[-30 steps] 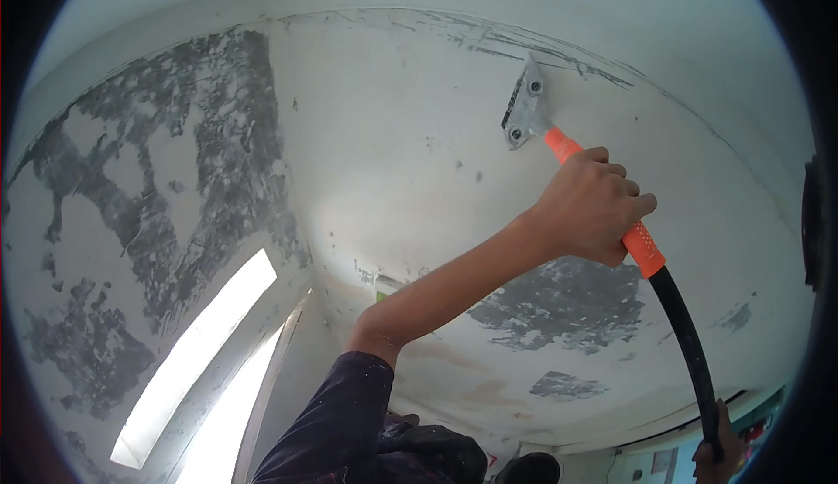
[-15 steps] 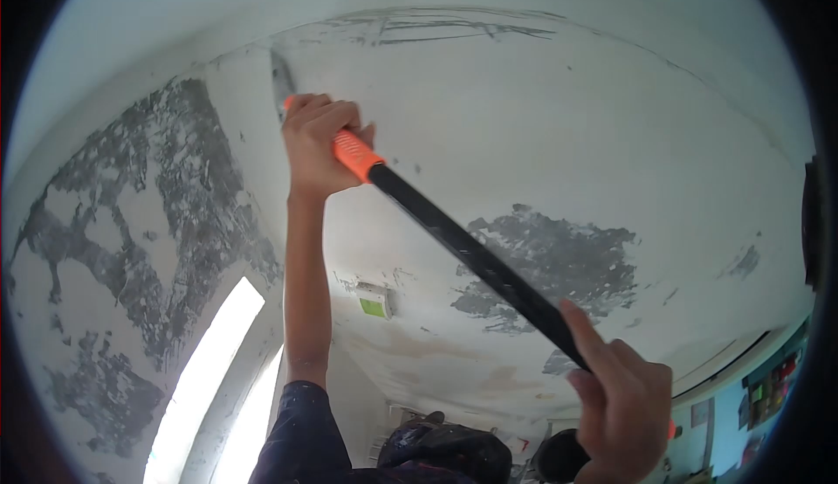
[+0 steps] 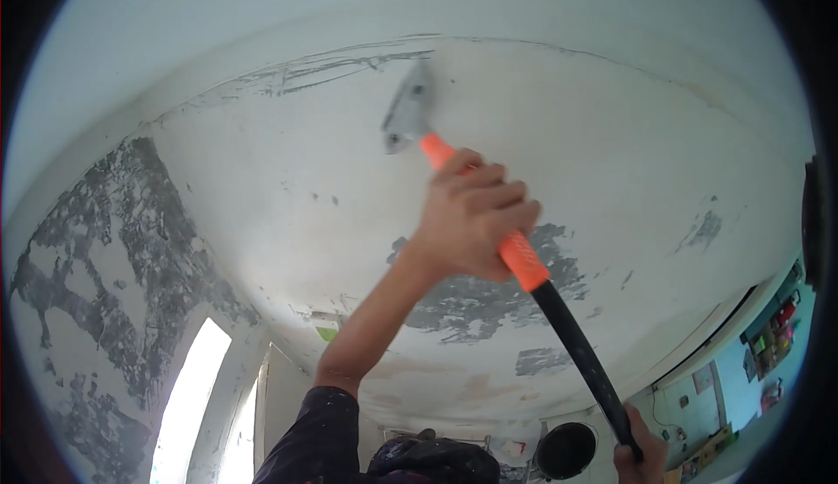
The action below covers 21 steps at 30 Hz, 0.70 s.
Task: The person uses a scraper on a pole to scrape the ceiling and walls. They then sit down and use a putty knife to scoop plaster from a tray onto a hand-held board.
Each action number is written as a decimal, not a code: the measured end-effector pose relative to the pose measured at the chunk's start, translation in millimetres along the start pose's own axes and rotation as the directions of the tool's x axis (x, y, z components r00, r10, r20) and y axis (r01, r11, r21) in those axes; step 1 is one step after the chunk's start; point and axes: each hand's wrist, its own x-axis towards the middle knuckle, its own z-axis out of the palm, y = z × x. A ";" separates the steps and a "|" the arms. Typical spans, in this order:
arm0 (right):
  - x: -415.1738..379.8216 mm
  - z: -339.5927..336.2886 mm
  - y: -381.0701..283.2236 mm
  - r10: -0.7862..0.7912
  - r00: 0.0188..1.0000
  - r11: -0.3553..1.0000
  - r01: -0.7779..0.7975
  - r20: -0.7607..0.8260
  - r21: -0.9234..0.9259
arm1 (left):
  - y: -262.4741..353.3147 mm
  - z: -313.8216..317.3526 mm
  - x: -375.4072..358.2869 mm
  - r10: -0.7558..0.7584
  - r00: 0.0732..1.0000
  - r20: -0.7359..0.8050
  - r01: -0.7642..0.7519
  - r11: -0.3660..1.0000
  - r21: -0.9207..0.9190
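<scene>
My left hand [image 3: 476, 213] is closed around the orange grip of a long-handled scraper [image 3: 572, 344]. The metal scraper head [image 3: 408, 110] points upward, close to dark scratch lines [image 3: 349, 67] across the white plastered surface [image 3: 288, 152]. Lower right, my right hand [image 3: 642, 453] wraps round the black lower end of the handle; part of this hand is cut off by the frame's bottom. Behind my left hand spreads a grey bare patch [image 3: 480, 309] where the coating is gone.
At left, the wall [image 3: 96, 248] is flaked grey and white above a bright window [image 3: 192, 397]. A dark cap [image 3: 432, 459] shows at the bottom, beside a round black bucket-like thing [image 3: 566, 451]. Shelves with coloured items [image 3: 772, 336] stand far right.
The scraper head has swung right from the left corner, my left hand moving right and down with it. My right hand has dropped lower, and the handle stands steeper. The view has shifted slightly.
</scene>
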 end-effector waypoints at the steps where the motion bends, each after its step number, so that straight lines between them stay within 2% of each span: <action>1: -13.5 2.5 7.2 0.003 1.000 1.000 -0.003 -0.008 -0.003 | 7.6 11.0 4.4 0.005 1.000 -0.005 -0.005 1.000 -0.007; 3: -32.4 11.0 21.3 0.095 0.994 0.994 -0.091 -0.058 0.063 | 19.7 26.6 10.7 0.056 0.994 0.089 -0.051 0.996 -0.067; 4: -34.5 18.6 24.3 0.099 0.993 0.994 -0.095 -0.069 0.062 | 22.6 28.3 12.1 0.065 0.994 0.085 -0.058 0.996 -0.074; 6: -35.0 39.9 26.2 0.045 0.987 0.982 -0.015 -0.155 0.190 | 23.9 26.9 13.4 0.077 0.990 0.117 -0.064 0.992 -0.112; 8: -40.4 51.4 30.6 0.202 0.979 0.941 -0.184 -0.037 0.283 | 21.1 26.2 11.0 0.100 0.987 0.122 -0.085 0.989 -0.123; 10: -33.8 63.5 21.0 0.281 0.959 0.881 -0.270 0.029 0.388 | 16.0 22.9 6.3 0.113 0.984 0.134 -0.096 0.987 -0.128; 12: -33.3 88.5 27.3 0.216 0.976 0.897 -0.183 -0.037 0.402 | 10.4 19.4 4.2 0.138 0.975 0.176 -0.121 0.987 -0.107; 15: -34.2 110.1 25.3 0.252 0.968 0.866 -0.228 0.005 0.445 | 7.0 14.4 7.6 0.138 0.962 0.238 -0.118 0.988 -0.096; 17: -30.1 130.3 25.5 0.178 0.971 0.849 -0.070 -0.159 0.524 | 8.8 18.2 12.4 0.135 0.961 0.242 -0.109 0.987 -0.118; 18: -33.4 135.8 27.2 0.188 0.968 0.848 -0.075 -0.166 0.524 | 9.6 21.1 14.5 0.131 0.960 0.249 -0.099 0.986 -0.136; 20: -44.6 146.9 33.2 0.289 0.956 0.814 -0.225 -0.037 0.536 | 16.4 33.2 19.4 0.132 0.958 0.256 -0.086 0.979 -0.183; 21: -45.4 161.8 40.4 0.207 0.964 0.866 -0.102 -0.166 0.490 | 20.1 39.6 22.8 0.130 0.955 0.266 -0.072 0.973 -0.219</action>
